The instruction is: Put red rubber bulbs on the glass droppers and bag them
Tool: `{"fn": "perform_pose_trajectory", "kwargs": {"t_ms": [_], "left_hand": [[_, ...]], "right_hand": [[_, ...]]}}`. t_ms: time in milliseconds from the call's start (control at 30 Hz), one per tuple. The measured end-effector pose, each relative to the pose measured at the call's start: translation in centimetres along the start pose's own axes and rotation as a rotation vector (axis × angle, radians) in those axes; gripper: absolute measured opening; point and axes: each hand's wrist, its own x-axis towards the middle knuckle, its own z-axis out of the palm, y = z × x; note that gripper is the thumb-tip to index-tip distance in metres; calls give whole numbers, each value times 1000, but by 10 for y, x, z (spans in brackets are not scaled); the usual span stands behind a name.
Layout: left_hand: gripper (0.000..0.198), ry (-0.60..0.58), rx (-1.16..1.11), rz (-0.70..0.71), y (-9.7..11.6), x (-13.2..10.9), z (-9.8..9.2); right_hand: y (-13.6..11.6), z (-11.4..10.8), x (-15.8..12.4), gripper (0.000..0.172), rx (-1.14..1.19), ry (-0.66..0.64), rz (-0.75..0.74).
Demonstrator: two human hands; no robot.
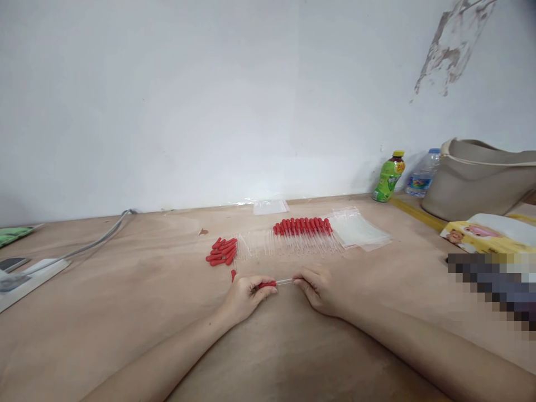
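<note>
My left hand [246,295] pinches the red rubber bulb [267,284] of a dropper, and my right hand [319,288] pinches the clear glass tube [285,282] at its other end; both rest on the wooden table [138,301]. Behind them lie a small heap of loose red bulbs [221,252], a spread of bare glass tubes [251,245] and a row of droppers with red bulbs fitted [304,226]. One stray red bulb [233,274] lies just left of my left hand.
Clear plastic bags [360,230] lie right of the row, another [270,207] by the wall. A green bottle [389,176], a water bottle [422,174] and a beige bag [481,178] stand at the back right. A power strip with cable [33,273] lies at the left.
</note>
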Motion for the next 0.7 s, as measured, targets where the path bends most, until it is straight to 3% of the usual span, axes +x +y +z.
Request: {"fn": "perform_pose_trajectory", "kwargs": {"t_ms": [267, 467, 700], "left_hand": [[20, -16, 33, 56, 3, 0, -3], [22, -28, 41, 79, 3, 0, -3], [20, -49, 83, 110, 5, -1, -5]], "right_hand": [[-9, -7, 2, 20, -133, -72, -1], [-17, -9, 5, 25, -186, -144, 89], [-18, -5, 7, 30, -12, -240, 259]]}}
